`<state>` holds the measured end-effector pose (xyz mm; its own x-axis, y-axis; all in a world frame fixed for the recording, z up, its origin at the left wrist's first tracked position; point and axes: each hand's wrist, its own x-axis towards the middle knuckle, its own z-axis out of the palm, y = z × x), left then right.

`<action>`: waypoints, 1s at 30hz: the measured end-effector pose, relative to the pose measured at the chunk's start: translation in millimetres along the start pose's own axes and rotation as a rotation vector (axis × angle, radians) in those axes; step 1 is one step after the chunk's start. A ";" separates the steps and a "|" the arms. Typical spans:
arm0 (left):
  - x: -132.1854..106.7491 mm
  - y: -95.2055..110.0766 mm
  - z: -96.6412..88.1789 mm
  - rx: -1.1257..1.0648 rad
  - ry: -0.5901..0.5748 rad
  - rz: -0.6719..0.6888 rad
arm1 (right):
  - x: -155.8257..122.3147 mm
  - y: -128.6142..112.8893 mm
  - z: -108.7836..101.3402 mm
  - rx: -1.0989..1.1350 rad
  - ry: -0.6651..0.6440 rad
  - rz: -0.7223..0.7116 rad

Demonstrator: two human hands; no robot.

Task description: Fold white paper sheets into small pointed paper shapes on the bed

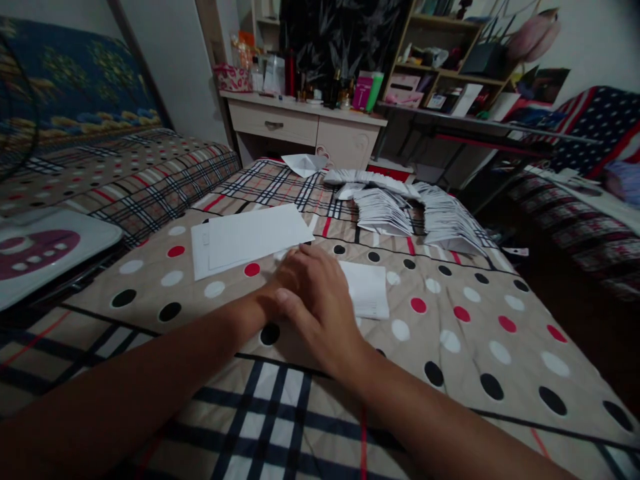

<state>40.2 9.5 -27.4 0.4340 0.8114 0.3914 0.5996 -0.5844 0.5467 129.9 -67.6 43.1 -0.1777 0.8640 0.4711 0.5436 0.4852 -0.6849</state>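
Low in the frame, two bare forearms come in from the lower left and lower right corners and meet at the middle, over a beige bedspread with black, white and red dots and plaid bands (450, 320). The right hand (320, 303) lies palm down on top, its fingers (297, 263) flat, held close together and pointing toward the upper left, the thumb tucked along its left edge. The left hand (269, 298) is almost wholly covered by the right one, so I cannot tell how its fingers lie. Both hands press on a small folded white paper sheet (369, 290), which lies flat on the bedspread at the centre of the frame and sticks out to the right of the right hand.

Just above and to the left of the hands lies a loose stack of plain white paper sheets (250, 240), touching the bedspread and near the fingertips. At the left edge sits a white board with a maroon shape on it (45, 257).

Farther up, right of centre, rows of overlapping folded white paper pieces (390, 210) run across the bed, with a single white folded paper form (303, 164) beyond them. At the top stand a pale dresser with a drawer (300, 127) and a wooden open shelf unit (445, 73) crowded with small items.
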 end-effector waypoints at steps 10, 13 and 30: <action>6.1 -18.8 -25.6 0.042 -0.275 0.077 | -9.4 27.1 13.0 -0.302 -0.262 0.258; 10.4 -14.4 -35.9 0.139 -0.328 0.139 | -25.1 42.3 -13.2 -0.431 -0.354 0.269; 14.3 86.0 15.3 0.002 -0.332 0.279 | -59.9 96.4 -58.0 -0.881 -0.270 0.012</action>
<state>108.3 -29.2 13.9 0.7721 0.5779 0.2643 0.4301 -0.7814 0.4521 240.5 -80.4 -19.0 -0.2929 0.9242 0.2450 0.9553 0.2938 0.0338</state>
